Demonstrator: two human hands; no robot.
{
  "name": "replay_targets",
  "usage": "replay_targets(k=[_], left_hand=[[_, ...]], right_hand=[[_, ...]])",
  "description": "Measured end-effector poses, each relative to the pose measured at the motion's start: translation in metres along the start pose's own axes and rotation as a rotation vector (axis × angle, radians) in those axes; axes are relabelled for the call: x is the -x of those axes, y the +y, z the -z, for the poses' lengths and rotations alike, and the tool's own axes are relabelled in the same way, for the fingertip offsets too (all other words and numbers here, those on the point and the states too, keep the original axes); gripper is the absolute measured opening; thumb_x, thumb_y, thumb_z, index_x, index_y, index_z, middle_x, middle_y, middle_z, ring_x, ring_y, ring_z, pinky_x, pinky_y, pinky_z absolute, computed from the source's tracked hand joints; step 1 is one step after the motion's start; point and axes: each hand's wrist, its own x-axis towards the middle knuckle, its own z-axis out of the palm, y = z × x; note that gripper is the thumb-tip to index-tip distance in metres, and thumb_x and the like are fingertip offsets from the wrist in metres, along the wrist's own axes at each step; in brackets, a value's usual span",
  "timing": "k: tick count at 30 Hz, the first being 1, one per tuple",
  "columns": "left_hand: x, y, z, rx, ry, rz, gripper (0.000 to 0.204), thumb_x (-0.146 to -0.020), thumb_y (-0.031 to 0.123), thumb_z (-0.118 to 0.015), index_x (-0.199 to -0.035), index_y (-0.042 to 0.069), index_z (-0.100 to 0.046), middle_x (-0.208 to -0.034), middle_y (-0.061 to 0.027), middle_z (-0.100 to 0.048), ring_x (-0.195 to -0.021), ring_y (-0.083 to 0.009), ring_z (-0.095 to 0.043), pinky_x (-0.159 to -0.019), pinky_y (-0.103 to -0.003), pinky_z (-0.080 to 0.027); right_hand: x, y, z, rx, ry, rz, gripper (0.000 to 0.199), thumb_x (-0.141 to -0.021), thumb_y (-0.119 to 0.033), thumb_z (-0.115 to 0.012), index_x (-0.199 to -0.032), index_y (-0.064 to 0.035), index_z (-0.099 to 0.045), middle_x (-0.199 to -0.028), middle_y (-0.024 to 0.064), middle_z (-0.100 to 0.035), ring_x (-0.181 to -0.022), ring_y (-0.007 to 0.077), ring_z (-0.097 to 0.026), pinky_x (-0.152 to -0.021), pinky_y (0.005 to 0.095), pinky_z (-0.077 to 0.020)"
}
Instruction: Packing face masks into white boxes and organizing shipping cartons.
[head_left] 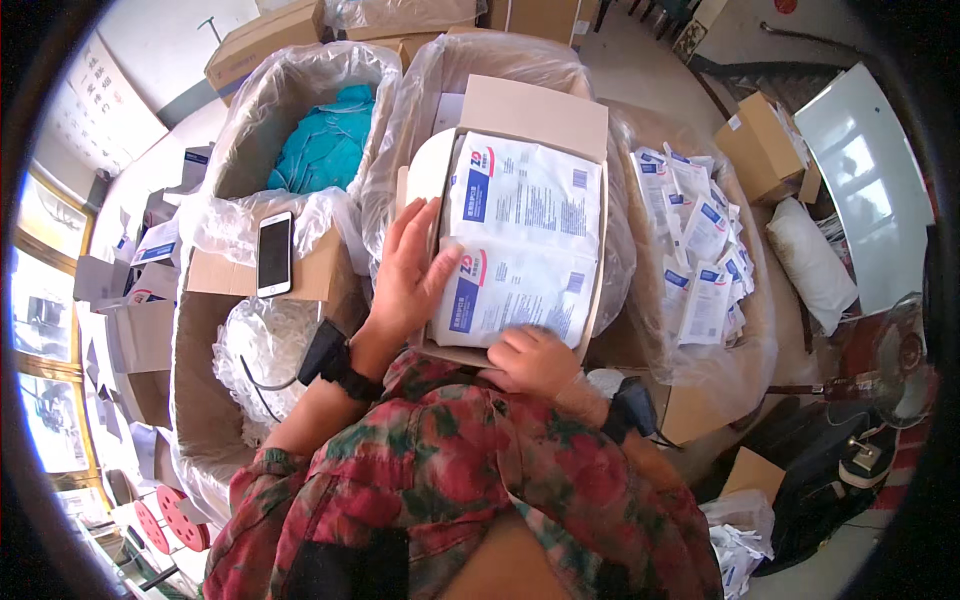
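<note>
An open cardboard box (535,105) stands in front of me with its far flap raised. Inside lie two white plastic packets, an upper one (535,195) and a lower one (525,300), each with a blue stripe and a red mark. My left hand (405,270) rests over the box's left side, fingers stretched out and thumb against the lower packet. My right hand (537,360) is curled at the near edge of the lower packet, slightly blurred; its fingertips are partly hidden, and I cannot make out what they grip. A round off-white piece (432,165) shows beside the upper packet.
Behind the box is a plastic-lined carton (490,55). To its left, a lined carton holds teal masks (325,140). A phone (274,255) lies on a carton flap above white loops (262,350). At right, a lined carton holds several small packets (700,230); a fan (900,365) stands beyond.
</note>
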Motion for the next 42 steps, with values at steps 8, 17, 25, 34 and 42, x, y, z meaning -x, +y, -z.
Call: replay_targets(k=[8,17,25,34,42], left_hand=[[-0.002,0.010,0.010,-0.139,-0.265,0.045,0.094,-0.062,0.028,-0.085,-0.141,0.011,-0.037,-0.146,-0.0229,-0.026,-0.134,-0.0372,-0.030,-0.106,-0.044,-0.034],[-0.006,0.020,0.011,-0.282,-0.294,-0.006,0.073,-0.060,0.034,-0.085,-0.126,0.019,-0.057,-0.147,-0.0205,-0.028,-0.134,-0.0396,-0.031,-0.106,-0.046,-0.035],[-0.003,0.013,0.008,-0.277,-0.285,0.023,0.071,-0.061,0.034,-0.085,-0.124,0.015,-0.059,-0.147,-0.0208,-0.026,-0.134,-0.0388,-0.032,-0.106,-0.045,-0.035],[-0.007,0.010,0.010,-0.091,-0.168,0.005,0.094,-0.062,0.033,-0.084,-0.139,0.007,-0.036,-0.140,-0.0223,-0.037,-0.128,-0.0376,-0.039,-0.103,-0.045,-0.035],[-0.056,0.043,0.039,0.599,-0.053,0.166,0.070,-0.080,0.035,-0.074,-0.131,-0.001,-0.042,-0.124,-0.0139,-0.052,-0.113,-0.0222,-0.052,-0.096,-0.036,-0.040]], right_hand=[[-0.025,0.009,0.077,-0.280,0.051,-0.253,0.019,-0.082,-0.024,-0.067,-0.084,-0.0066,-0.060,-0.082,0.0114,-0.059,-0.075,0.0312,-0.059,-0.066,0.0399,-0.0482],[-0.100,0.108,0.079,0.036,0.333,-0.167,0.033,-0.079,-0.023,-0.069,-0.105,-0.0044,-0.060,-0.103,0.0130,-0.060,-0.099,0.0318,-0.056,-0.084,0.0400,-0.0461],[-0.122,0.119,0.077,0.141,0.170,-0.257,0.046,-0.073,-0.033,-0.073,-0.105,-0.0039,-0.060,-0.103,0.0139,-0.057,-0.105,0.0328,-0.051,-0.090,0.0415,-0.0421],[-0.125,0.097,0.108,-0.180,0.225,-0.283,0.046,-0.064,-0.027,-0.080,-0.093,-0.0025,-0.055,-0.093,0.0148,-0.057,-0.094,0.0345,-0.055,-0.079,0.0409,-0.0448],[-0.109,0.046,0.174,-0.141,0.286,-0.111,0.036,-0.070,-0.016,-0.075,-0.098,-0.0038,-0.056,-0.091,0.0148,-0.062,-0.087,0.0346,-0.060,-0.074,0.0388,-0.0476]])
